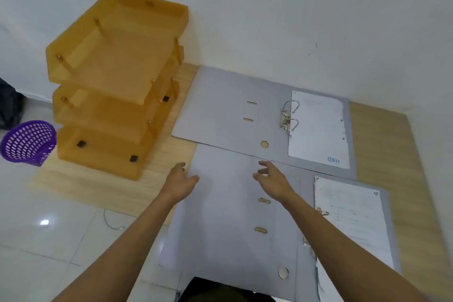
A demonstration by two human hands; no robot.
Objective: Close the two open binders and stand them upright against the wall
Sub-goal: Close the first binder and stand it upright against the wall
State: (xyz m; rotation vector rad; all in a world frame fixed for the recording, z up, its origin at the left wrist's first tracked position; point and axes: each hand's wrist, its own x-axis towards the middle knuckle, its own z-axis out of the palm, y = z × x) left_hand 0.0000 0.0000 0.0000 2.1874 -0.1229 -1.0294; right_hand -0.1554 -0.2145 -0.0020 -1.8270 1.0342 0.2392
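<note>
near binder (228, 218) cut off below, its rings arm-hidden

Blue "LUNA" printed on sheet (318, 130) in far binder (220, 110).

White wall (294, 7), glossy tiled floor (49, 240), wooden board (382, 144), 3 orange trays (115, 76).

Both arms are bare all the way up as far as you can see, no sleeves, no watch, no rings or bands. The left hand (180, 182) and right hand (273, 179) have no gloves either. At the bottom edge there's dark clothing (220, 290), blackish, too blurry to say more.
</note>
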